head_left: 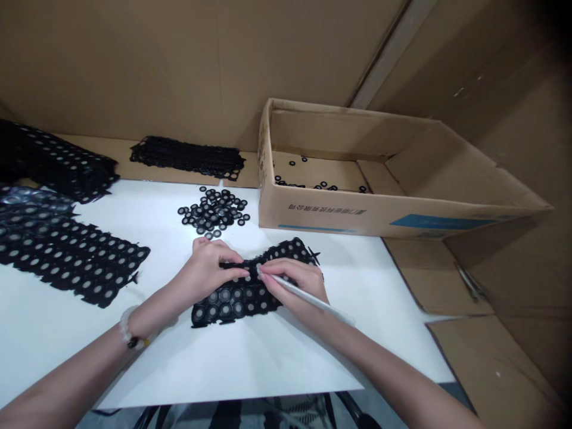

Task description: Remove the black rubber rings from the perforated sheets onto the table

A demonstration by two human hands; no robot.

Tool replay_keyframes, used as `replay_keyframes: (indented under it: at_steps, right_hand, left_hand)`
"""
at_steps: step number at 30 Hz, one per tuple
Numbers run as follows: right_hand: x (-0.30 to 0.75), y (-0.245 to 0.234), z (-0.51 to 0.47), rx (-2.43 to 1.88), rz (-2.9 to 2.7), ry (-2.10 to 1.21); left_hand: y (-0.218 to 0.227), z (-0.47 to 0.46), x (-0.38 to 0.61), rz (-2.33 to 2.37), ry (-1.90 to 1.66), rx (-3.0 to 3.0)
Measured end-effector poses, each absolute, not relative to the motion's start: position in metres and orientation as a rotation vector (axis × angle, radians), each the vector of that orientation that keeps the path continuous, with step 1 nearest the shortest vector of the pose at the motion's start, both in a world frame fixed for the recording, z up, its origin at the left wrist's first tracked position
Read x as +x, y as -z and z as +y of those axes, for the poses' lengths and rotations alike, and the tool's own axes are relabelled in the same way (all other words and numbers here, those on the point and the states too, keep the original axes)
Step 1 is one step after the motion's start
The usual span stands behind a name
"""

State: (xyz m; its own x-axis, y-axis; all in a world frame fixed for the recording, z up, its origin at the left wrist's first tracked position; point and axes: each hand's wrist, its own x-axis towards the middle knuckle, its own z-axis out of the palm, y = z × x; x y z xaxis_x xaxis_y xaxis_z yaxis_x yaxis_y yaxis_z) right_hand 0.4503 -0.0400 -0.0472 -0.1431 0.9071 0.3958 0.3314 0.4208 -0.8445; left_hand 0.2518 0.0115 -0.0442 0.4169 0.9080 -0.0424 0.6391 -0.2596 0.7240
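A black rubbery sheet (243, 302) with rows of round pale-centred rings lies on the table in front of me. My left hand (213, 266) pinches the sheet near its middle, where it is bent up a little. In my right hand (295, 283) is a slim, pale pen-like tool (308, 296), its tip against the sheet close to my left fingertips. Just beyond my hands, a loose pile of small black rings (217, 210) rests on the white table. My right fingers hide part of the sheet.
An open cardboard box (330, 208) with several rings inside stands at the back right. Stacked black sheets (187, 158) lie along the back, and more sheets (80, 253) cover the left side. Cardboard walls enclose the white table (187, 369). Metal tweezers (469, 283) lie at the right.
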Motion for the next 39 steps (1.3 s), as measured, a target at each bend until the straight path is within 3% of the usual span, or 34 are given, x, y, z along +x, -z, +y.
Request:
replay_keyframes:
  at_steps: [39]
  right_hand:
    - [0.444, 0.061, -0.042, -0.956, -1.819, -0.388]
  left_hand:
    - [0.043, 0.008, 0.250, 1.048, -0.603, 2.111]
